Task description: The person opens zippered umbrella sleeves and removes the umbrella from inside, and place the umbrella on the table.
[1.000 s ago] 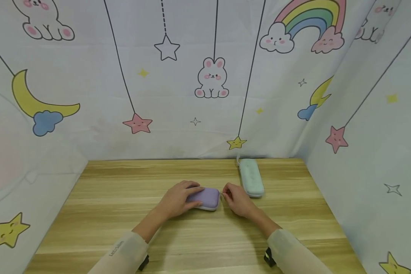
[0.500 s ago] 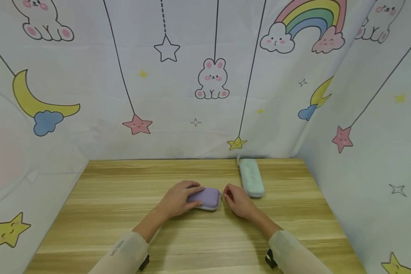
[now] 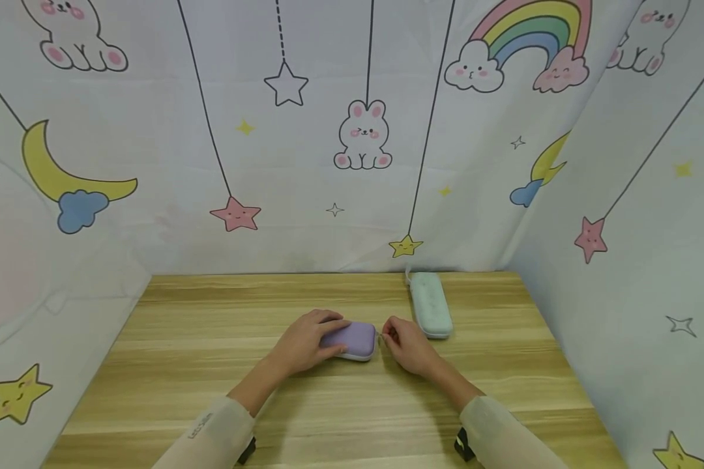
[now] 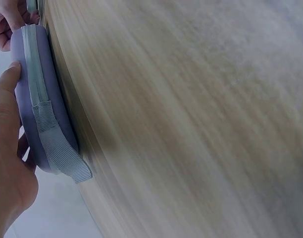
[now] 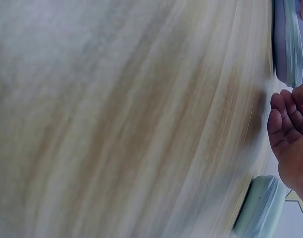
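A purple zip case point(image 3: 359, 339) lies flat near the middle of the table. The left hand point(image 3: 307, 341) grips its left part, fingers on the far side and thumb on the near side. At the case's right end the right hand point(image 3: 409, 343) pinches a small cord or pull between thumb and index finger, its other fingers curled. In the left wrist view the purple case point(image 4: 35, 99) shows a pale zipper band, closed along the visible side, and a ribbed strap point(image 4: 62, 148) at its end.
A mint green case point(image 3: 431, 305) with a loop at its far end lies right of and beyond the right hand. The wooden table point(image 3: 211, 326) meets a printed cloth point(image 3: 305, 163) at its back edge, with more cloth at both sides.
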Tool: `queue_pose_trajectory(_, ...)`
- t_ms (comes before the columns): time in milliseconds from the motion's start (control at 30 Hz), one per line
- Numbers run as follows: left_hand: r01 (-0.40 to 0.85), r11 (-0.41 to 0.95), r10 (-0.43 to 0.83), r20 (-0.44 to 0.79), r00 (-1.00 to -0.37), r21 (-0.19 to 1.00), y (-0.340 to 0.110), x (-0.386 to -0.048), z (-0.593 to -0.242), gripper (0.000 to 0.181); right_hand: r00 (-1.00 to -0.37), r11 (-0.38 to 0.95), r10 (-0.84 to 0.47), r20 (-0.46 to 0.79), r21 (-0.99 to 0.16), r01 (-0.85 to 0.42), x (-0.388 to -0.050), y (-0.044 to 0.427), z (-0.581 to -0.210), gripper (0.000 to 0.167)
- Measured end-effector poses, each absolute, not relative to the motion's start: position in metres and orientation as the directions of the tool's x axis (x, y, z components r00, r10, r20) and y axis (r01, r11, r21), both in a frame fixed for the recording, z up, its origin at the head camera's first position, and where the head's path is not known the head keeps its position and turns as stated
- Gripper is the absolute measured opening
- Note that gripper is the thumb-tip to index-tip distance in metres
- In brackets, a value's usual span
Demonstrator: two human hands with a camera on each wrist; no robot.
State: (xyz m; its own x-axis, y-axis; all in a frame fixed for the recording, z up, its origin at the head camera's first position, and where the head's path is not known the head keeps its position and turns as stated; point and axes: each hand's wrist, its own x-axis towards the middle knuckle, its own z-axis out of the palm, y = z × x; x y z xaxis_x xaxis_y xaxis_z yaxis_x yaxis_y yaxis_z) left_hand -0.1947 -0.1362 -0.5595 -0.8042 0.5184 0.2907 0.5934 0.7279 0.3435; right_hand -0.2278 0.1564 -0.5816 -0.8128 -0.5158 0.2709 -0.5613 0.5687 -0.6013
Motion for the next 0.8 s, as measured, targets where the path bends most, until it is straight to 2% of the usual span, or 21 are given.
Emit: queue_pose_trajectory(800,0.584,0.723,0.512,0.282,-0.812,0.369,-0.1355,-0.1934,-0.5638,0.053,-0.828,0.582,-0.498,0.258,-0.609,-0.539,-0.2269,0.1562,-0.5829,0.012)
